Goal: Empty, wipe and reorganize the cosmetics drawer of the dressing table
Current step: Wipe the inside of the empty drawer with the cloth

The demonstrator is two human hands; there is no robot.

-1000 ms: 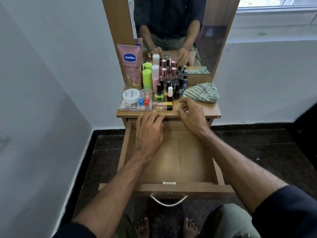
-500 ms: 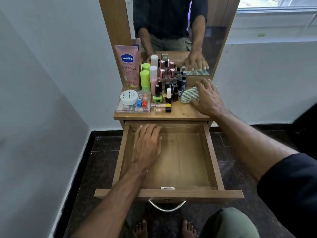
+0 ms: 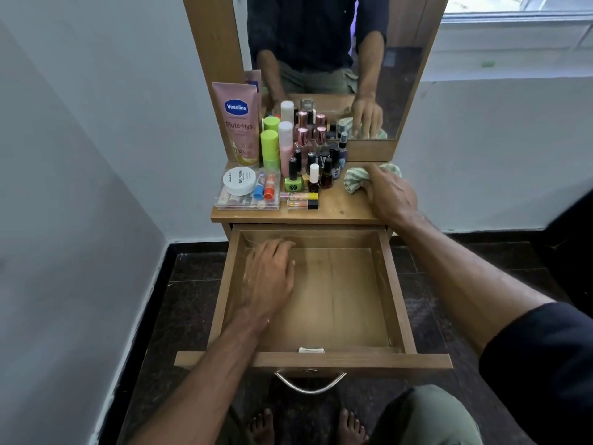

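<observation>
Left hand [image 3: 269, 277] flat in bare drawer [image 3: 398, 297], right hand [image 3: 390, 195] gripping striped cloth [image 3: 354, 179]

Left hand [image 3: 271, 277] rests flat in the drawer [image 3: 396, 290]; right hand [image 3: 390, 195] grips the cloth [image 3: 354, 179].

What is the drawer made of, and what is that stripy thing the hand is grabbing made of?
The drawer looks like wood or wood-look board: brown grain lines, a dull, smooth finish. The stripy thing is a cloth, soft woven fabric by its look: it bunches and folds under the right hand, with green and white stripes.
</observation>
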